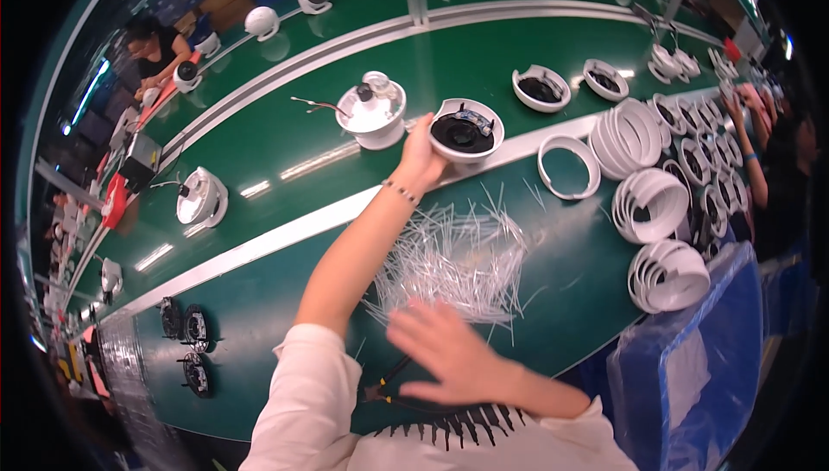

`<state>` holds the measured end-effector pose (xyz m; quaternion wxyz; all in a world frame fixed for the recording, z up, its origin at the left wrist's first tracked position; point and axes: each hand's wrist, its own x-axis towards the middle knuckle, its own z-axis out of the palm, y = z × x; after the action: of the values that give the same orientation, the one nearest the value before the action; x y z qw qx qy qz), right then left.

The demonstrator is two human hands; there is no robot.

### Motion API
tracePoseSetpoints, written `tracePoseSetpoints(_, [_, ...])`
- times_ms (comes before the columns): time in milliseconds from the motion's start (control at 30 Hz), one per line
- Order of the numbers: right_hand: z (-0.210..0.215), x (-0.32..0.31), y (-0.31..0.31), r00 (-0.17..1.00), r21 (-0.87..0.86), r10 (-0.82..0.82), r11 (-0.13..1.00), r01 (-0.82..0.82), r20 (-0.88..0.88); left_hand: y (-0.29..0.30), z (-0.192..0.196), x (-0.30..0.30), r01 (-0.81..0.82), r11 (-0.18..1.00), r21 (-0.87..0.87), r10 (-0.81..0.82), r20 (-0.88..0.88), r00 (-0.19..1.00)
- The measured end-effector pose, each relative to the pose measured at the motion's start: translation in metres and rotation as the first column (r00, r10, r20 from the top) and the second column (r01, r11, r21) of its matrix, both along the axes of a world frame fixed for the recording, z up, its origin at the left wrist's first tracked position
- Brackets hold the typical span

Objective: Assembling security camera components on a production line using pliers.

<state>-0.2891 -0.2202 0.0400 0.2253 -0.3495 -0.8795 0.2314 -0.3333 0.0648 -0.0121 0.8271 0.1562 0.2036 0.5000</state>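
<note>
L hand [421, 156] grasps the L edge of a white round shell [467, 157] just beyond the pile of clear strips [462, 255]; can't tell if shell's lifted or resting. Inside it: black round part [458, 136] + small circuit board [475, 118]. R hand [449, 350], blurred, is released, fingers spread, at near side of pile; cutters [376, 391] w/ yellow-black handles lie nearer still, partly hidden under it. Beyond pile & a bit L, a white cup-shaped housing [380, 138] holds white & black parts, wires out its L side. Beyond pile to R, two more white shells [541, 107] w/ black parts in 'em. R of pile: loose white ring [543, 165], then ring stacks [652, 233]. Farther R & nearer, blue bin [639, 376] w/ whitish plastic in it. Well L of pile: three black modules [197, 328].
</note>
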Motion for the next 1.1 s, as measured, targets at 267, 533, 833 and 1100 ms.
tracePoseSetpoints(267, [-0.042, -0.036, -0.039, 0.889, -0.012, 0.155, 0.986, -0.166, 0.430, 0.060, -0.009, 0.004, -0.059, 0.997, 0.054, 0.069, -0.195, 0.978])
tracePoseSetpoints(533, [-0.025, -0.017, -0.037, 0.852, 0.106, 0.082, 0.982, -0.159, 0.517, -0.038, 0.033, -0.022, 0.183, 0.781, 0.597, 0.461, -0.748, 0.477])
tracePoseSetpoints(833, [0.005, 0.008, 0.009, 0.973, 0.057, -0.226, 0.972, 0.229, -0.051, -0.001, 0.056, -0.139, 0.579, 0.361, 0.731, 0.925, -0.357, -0.127])
tracePoseSetpoints(1100, [0.050, 0.041, 0.153, 0.708, 0.274, -0.685, 0.658, 0.702, -0.171, 0.036, 0.045, -0.126, 0.721, 0.051, 0.691, 0.969, -0.208, 0.131])
